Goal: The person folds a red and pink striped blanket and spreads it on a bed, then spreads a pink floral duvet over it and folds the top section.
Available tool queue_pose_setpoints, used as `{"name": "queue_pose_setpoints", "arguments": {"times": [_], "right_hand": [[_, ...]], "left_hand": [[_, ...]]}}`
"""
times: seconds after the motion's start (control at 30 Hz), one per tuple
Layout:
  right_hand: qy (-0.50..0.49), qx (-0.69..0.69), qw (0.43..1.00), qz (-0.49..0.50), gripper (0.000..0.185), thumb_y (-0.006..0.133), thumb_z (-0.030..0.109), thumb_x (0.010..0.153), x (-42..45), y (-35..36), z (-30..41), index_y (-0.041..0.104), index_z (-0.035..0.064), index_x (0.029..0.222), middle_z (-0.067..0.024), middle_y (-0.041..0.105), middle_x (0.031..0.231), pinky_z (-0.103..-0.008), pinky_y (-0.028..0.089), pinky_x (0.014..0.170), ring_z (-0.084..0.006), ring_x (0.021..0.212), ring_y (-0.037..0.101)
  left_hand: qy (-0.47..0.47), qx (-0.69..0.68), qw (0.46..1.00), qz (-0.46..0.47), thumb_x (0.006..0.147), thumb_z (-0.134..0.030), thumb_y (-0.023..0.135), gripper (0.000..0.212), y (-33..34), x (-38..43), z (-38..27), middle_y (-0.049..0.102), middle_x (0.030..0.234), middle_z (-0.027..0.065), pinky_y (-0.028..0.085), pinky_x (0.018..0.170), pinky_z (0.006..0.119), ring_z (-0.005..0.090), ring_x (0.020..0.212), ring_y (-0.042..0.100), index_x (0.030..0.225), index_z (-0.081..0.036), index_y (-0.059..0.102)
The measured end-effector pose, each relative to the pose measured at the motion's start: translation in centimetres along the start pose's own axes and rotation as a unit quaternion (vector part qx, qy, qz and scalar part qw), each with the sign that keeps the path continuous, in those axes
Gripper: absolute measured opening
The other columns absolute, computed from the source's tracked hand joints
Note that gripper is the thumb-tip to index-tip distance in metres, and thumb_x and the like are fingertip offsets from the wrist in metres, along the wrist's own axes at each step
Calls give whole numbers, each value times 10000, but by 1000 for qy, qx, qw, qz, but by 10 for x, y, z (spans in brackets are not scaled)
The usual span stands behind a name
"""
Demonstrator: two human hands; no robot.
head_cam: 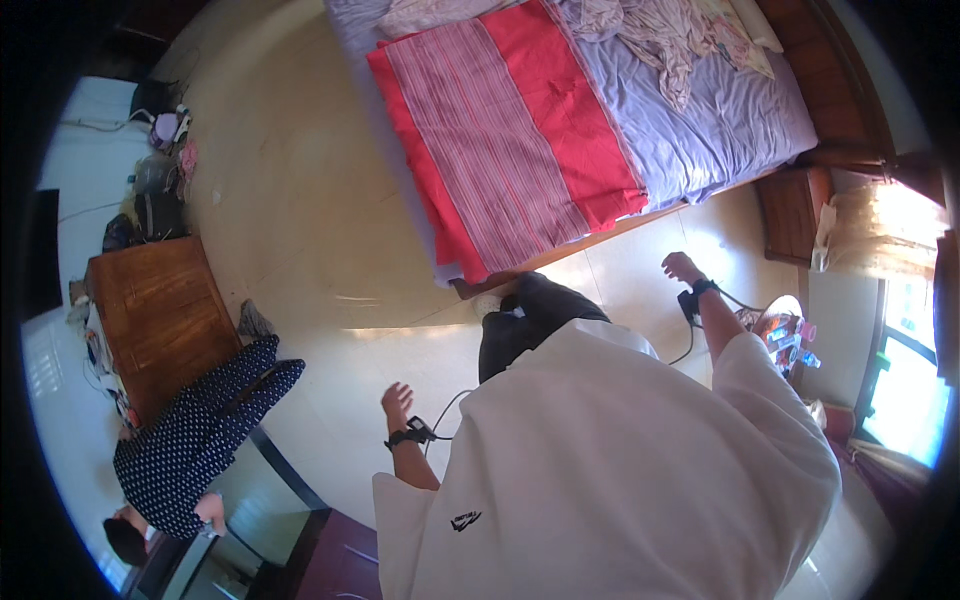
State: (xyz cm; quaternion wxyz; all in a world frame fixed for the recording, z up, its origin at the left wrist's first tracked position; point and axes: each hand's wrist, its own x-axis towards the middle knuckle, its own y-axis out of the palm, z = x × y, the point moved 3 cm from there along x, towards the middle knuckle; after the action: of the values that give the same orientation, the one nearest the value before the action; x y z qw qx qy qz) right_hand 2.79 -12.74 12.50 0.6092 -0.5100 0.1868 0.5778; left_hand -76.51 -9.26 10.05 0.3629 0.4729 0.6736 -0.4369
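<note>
My left hand (397,401) hangs over the tiled floor with fingers spread a little and nothing in it. On the other side, my right hand (681,268) is held out past the bed's foot corner, loosely curled and without any object visible in it. Each wrist wears a black strap with a small cabled device. Nearest to both hands is a bed (712,161) with a lilac sheet. A red blanket (555,97) with a striped pink panel lies folded flat across its foot end, apart from my hands.
A person in dark dotted clothes (191,435) bends beside a wooden cabinet (161,322) at the left. Bags (161,217) stand along the wall. A wooden nightstand (791,214) is by the headboard, with plastic bottles (784,341) near my right arm. Crumpled bedding (667,45) lies farther up the bed.
</note>
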Motion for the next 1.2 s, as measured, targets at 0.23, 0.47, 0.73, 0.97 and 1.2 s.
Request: {"name": "queue_pose_setpoints", "arguments": {"times": [0.23, 0.47, 0.73, 0.97, 1.2], "right_hand": [[-72, 107, 987, 99, 176, 442, 163, 824, 14, 114, 36, 576, 49, 831, -48, 591, 689, -282, 471, 535, -153, 577, 568], [-207, 180, 961, -33, 185, 458, 151, 825, 25, 158, 178, 567, 2, 835, -85, 577, 707, -277, 469, 612, -163, 668, 567], [-33, 45, 984, -167, 270, 443, 218, 804, -56, 224, 231, 587, 23, 923, -135, 611, 814, -341, 440, 714, -253, 794, 578], [-42, 123, 985, -117, 243, 442, 191, 814, -104, 319, 265, 579, 26, 928, -103, 608, 791, -304, 469, 657, -187, 715, 581], [91, 271, 942, -177, 258, 445, 212, 835, -121, 370, 230, 563, 1, 924, -90, 597, 776, -283, 468, 609, -163, 678, 569]], "left_hand": [[193, 195, 956, 100, 850, -286, 420, 306, 53, -31, -175, 592, 956, 82, 435, 711, 310, 190, 841, 576, 1091, -113, 493], [133, 255, 942, 174, 854, -336, 398, 360, 25, 19, -231, 586, 981, 81, 439, 739, 323, 194, 864, 573, 1125, -111, 472], [42, 236, 951, 197, 842, -283, 429, 335, -109, 136, -267, 564, 1034, 117, 445, 764, 351, 227, 912, 562, 1104, -81, 482], [25, 185, 974, 130, 806, -298, 476, 349, -232, 299, -379, 545, 1057, 124, 446, 736, 345, 236, 923, 548, 1084, -87, 483], [179, 201, 939, 215, 796, -328, 507, 386, -100, 266, -498, 524, 1090, 142, 394, 850, 360, 264, 987, 515, 1106, -99, 481]]}}
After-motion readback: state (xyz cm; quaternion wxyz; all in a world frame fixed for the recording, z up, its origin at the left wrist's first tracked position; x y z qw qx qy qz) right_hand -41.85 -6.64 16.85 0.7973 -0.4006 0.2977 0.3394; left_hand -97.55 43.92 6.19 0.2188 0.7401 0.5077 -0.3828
